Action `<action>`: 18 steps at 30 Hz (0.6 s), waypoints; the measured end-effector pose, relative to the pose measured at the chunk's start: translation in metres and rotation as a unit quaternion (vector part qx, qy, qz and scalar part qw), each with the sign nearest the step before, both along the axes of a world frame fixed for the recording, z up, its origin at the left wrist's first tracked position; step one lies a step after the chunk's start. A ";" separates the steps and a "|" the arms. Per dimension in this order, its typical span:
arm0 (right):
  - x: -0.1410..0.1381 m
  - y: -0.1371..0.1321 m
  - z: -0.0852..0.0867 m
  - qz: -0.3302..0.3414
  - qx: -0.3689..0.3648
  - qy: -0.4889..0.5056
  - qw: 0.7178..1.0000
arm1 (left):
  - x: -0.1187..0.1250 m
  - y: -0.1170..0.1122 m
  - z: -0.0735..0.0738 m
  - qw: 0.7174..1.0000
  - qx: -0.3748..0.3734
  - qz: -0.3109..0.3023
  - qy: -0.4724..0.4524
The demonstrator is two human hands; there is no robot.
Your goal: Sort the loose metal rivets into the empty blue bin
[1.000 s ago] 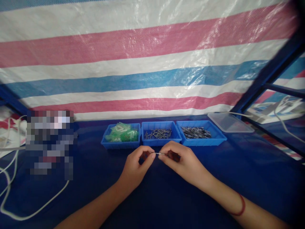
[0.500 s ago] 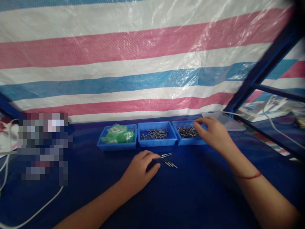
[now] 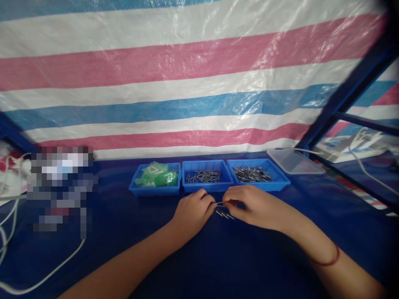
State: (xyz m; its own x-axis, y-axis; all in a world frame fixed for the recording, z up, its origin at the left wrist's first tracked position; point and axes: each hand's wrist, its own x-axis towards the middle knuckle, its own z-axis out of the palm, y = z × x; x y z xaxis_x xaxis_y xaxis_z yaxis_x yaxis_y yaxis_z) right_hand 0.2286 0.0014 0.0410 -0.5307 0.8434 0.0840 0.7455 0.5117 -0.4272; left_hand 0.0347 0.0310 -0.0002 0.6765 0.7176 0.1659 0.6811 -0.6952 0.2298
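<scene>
My left hand (image 3: 193, 211) rests on the blue table cover with fingers curled, pinching a thin metal pin (image 3: 220, 204) at its left end. My right hand (image 3: 251, 206) meets it from the right, fingertips pinched at the same pin. A few loose metal pins (image 3: 226, 214) lie on the cover just below the fingertips. Behind the hands stand three blue trays: the left tray (image 3: 155, 189) with green plastic parts, the middle tray (image 3: 206, 186) with metal pins, the right tray (image 3: 280, 179) with more metal pins.
A clear plastic lid (image 3: 294, 162) lies right of the trays. A white cable (image 3: 46, 274) runs over the cover at the left. A striped tarpaulin (image 3: 187, 83) hangs behind. A blue frame bar (image 3: 343, 91) slants at the right.
My right hand came back from the right tray to the table's middle and now meets my left hand at a pin. My left hand stayed by the loose pins.
</scene>
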 end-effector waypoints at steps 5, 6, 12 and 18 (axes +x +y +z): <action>0.009 0.008 -0.010 -0.045 -0.031 -0.030 0.998 | -0.001 0.002 -0.005 1.000 -0.002 0.012 -0.006; 0.009 0.009 -0.011 -0.048 -0.041 -0.035 0.997 | -0.001 0.002 -0.005 1.000 -0.002 0.011 -0.007; 0.008 0.009 -0.017 -0.061 -0.061 -0.047 0.995 | -0.001 0.002 -0.004 1.000 -0.027 -0.006 -0.010; 0.007 0.010 -0.021 -0.077 -0.058 -0.049 0.994 | -0.003 0.002 -0.005 0.999 -0.038 0.002 -0.019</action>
State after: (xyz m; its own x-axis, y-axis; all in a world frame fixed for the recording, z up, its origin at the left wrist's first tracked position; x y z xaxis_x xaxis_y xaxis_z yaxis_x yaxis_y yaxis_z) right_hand 0.2353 0.0110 0.0199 -0.3958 0.9161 -0.0646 0.8516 0.3398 -0.3992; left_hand 0.0320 0.0328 -0.0057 0.6683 0.7312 0.1364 0.6729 -0.6725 0.3080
